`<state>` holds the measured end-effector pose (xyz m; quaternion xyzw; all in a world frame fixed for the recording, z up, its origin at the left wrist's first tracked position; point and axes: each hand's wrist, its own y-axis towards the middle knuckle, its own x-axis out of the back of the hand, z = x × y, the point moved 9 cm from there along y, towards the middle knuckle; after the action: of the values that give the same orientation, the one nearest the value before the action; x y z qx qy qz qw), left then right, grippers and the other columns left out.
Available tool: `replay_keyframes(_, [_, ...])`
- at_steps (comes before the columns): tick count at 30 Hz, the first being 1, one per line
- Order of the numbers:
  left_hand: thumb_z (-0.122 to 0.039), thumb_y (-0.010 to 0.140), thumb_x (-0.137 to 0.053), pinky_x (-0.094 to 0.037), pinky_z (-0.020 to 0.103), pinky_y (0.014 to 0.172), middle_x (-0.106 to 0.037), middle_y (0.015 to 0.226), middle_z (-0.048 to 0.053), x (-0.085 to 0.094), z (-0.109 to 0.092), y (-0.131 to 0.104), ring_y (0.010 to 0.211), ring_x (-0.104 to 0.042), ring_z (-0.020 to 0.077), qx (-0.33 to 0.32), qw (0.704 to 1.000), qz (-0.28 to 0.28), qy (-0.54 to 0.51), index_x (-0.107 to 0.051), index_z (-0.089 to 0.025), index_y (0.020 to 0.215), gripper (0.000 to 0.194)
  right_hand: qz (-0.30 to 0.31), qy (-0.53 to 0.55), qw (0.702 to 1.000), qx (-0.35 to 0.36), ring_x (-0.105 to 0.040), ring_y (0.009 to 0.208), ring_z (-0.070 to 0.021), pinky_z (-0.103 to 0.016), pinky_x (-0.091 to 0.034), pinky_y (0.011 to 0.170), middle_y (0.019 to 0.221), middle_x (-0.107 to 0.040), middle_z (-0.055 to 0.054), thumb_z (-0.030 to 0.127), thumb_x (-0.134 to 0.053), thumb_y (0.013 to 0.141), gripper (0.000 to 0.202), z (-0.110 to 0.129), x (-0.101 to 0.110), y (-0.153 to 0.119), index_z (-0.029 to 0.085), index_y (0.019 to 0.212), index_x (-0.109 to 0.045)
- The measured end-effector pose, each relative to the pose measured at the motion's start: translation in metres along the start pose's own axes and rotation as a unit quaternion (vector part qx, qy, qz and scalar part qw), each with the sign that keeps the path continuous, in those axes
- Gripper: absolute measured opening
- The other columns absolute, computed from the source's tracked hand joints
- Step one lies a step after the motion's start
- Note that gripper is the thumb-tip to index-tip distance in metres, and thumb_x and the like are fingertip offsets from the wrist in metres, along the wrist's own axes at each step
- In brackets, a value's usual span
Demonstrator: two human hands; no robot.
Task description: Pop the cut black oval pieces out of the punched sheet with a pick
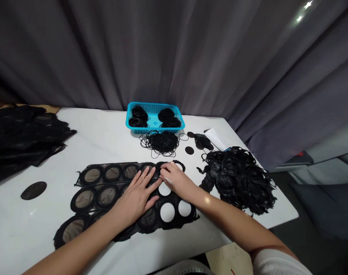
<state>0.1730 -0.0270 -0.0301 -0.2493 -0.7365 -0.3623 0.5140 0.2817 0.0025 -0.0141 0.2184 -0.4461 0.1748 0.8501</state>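
The counter (99, 133) is white and shiny, with a rounded corner on the right. Behind it hangs a big gray curtain (119, 49) with long folds. Two small bright lights (303, 10) show at the top right. A dark cushion (320, 206) sits past the right end of the counter.

A blue basket (155, 130) with black bundles in it stands at the back of the counter. A heap of thin black loops (164, 142) lies just in front of it. A big black pile (21, 133) is on the left, and a curly black pile (243, 179) is on the right.

The black sheet (113, 172) lies flat near the person, with rows of circles. Some circles look white.

The left hand (138, 194) is palm down on the sheet, its grip loose with the fingers apart. The right hand (174, 177) reaches in from the right, fingers bent down to the top row, near the left fingertips. I cannot tell if its grip is pinching anything.
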Motion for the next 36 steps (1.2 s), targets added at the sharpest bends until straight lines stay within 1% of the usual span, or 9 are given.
replay_keyframes(3, [-0.038,0.099,-0.054,-0.031,0.055,0.118,-0.03,0.163,0.013,-0.001,0.0,0.0,0.149,-0.029,0.0345,0.003,1.0,0.003,-0.001,-0.05,-0.025,0.145,0.048,-0.038,-0.027,0.999,-0.014,-0.053,0.105,-0.026,-0.038,-0.046,0.09,0.111,-0.062,-0.013,0.014,-0.043,0.099,0.017,-0.009,0.001,0.002,0.019,0.099,-0.059])
replay_keyframes(5, [-0.037,0.099,-0.056,-0.031,0.056,0.117,-0.031,0.163,0.013,-0.002,0.0,0.0,0.149,-0.028,0.0354,0.006,1.0,0.008,0.002,-0.049,-0.027,0.146,0.049,-0.104,0.002,0.991,-0.084,-0.057,0.089,-0.0238,-0.035,-0.046,0.082,0.093,-0.063,-0.01,0.019,-0.041,0.1,0.019,-0.038,0.021,0.004,0.02,0.091,-0.058])
replay_keyframes(8, [-0.037,0.098,-0.057,-0.032,0.057,0.117,-0.031,0.162,0.013,-0.002,0.0,0.002,0.149,-0.027,0.0361,0.007,1.0,0.015,0.01,-0.047,-0.028,0.147,0.051,-0.212,0.042,0.956,-0.199,-0.054,0.069,-0.0203,-0.032,-0.043,0.072,0.074,-0.059,-0.003,0.029,-0.041,0.101,0.025,-0.082,0.064,0.0,0.021,0.082,-0.054])
replay_keyframes(11, [-0.041,0.099,-0.055,-0.034,0.056,0.116,-0.033,0.161,0.015,0.002,0.0,0.0,0.149,-0.028,0.0348,0.0,1.0,0.022,0.016,-0.046,-0.025,0.148,0.052,-0.232,0.059,0.95,-0.201,-0.053,0.066,-0.0189,-0.031,-0.042,0.07,0.072,-0.059,-0.002,0.033,-0.044,0.099,0.023,-0.086,0.083,0.006,0.021,0.081,-0.053])
replay_keyframes(13, [-0.044,0.1,-0.052,-0.035,0.055,0.116,-0.034,0.16,0.017,0.008,0.004,-0.005,0.149,-0.03,0.0339,0.005,1.0,0.017,0.016,-0.044,-0.02,0.149,0.055,-0.199,0.074,0.965,-0.153,-0.057,0.072,-0.0196,-0.031,-0.044,0.074,0.078,-0.062,-0.003,0.033,-0.044,0.098,0.021,-0.068,0.074,0.017,0.021,0.085,-0.055])
replay_keyframes(16, [-0.048,0.1,-0.051,-0.035,0.054,0.116,-0.039,0.157,0.019,0.017,0.016,-0.02,0.146,-0.034,0.0346,0.023,0.999,0.012,0.019,-0.047,-0.016,0.147,0.057,-0.119,0.086,0.988,-0.056,-0.059,0.082,-0.0212,-0.033,-0.046,0.08,0.087,-0.064,-0.006,0.029,-0.044,0.099,0.019,-0.026,0.038,0.033,0.021,0.087,-0.056])
replay_keyframes(20, [-0.046,0.1,-0.051,-0.037,0.051,0.116,-0.038,0.158,0.016,0.02,0.021,-0.038,0.145,-0.037,0.0322,0.019,0.999,0.026,0.02,-0.048,-0.02,0.147,0.054,-0.025,0.098,0.995,0.025,-0.058,0.09,-0.0212,-0.034,-0.047,0.084,0.093,-0.063,-0.008,0.025,-0.044,0.101,0.018,0.011,-0.004,0.04,0.02,0.089,-0.057])
replay_keyframes(28, [-0.041,0.101,-0.05,-0.033,0.051,0.118,-0.036,0.16,0.013,0.015,0.021,-0.044,0.147,-0.034,0.0302,0.029,1.0,0.002,0.008,-0.045,-0.024,0.149,0.051,0.01,0.193,0.981,-0.012,-0.06,0.097,-0.0191,-0.034,-0.045,0.093,0.1,-0.064,-0.006,0.026,-0.055,0.096,0.011,0.007,-0.013,0.04,0.018,0.091,-0.061])
replay_keyframes(36, [-0.04,0.1,-0.051,-0.033,0.051,0.118,-0.034,0.161,0.012,0.012,0.022,-0.045,0.148,-0.032,0.0306,0.038,0.999,0.001,0.002,-0.046,-0.024,0.149,0.051,0.022,0.18,0.983,-0.018,-0.059,0.095,-0.0184,-0.033,-0.045,0.091,0.098,-0.063,-0.005,0.024,-0.058,0.095,0.011,0.004,-0.017,0.045,0.019,0.086,-0.06])
